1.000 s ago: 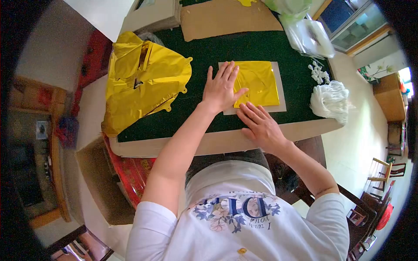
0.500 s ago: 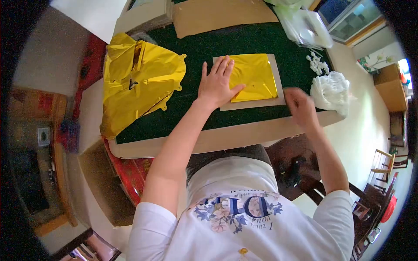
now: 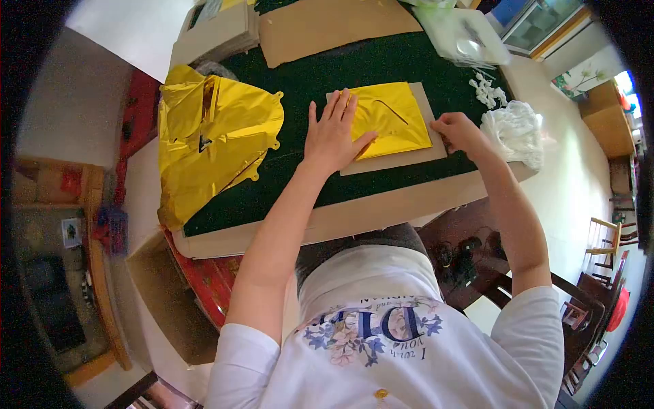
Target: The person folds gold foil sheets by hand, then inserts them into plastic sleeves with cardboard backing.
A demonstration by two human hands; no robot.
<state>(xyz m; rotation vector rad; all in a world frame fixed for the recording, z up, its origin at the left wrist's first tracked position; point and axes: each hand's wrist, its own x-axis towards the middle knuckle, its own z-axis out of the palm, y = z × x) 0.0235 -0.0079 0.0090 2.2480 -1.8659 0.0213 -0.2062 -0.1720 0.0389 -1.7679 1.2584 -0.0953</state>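
A folded yellow foil sheet [image 3: 392, 119] lies on a grey-brown cardboard piece [image 3: 426, 102] on the dark green surface. My left hand [image 3: 332, 133] rests flat with fingers spread on the left edge of the foil and cardboard. At the cardboard's right edge my right hand [image 3: 460, 133] is closed in a pinch; whatever is between its fingertips is too small to make out. To the left, a larger crumpled gold foil piece [image 3: 238, 123] with small round tabs is spread on the surface.
Stacked cardboard [image 3: 218, 33] and a large brown sheet [image 3: 334, 27] lie at the back. Clear plastic bags [image 3: 466, 37] are at the back right. White small pieces [image 3: 487, 92] and a white bundle [image 3: 514, 136] sit at the right.
My right hand has moved from beside the cardboard to its right edge, its fingers now pinched there. The view has shifted slightly; my left hand still presses the foil's left side.
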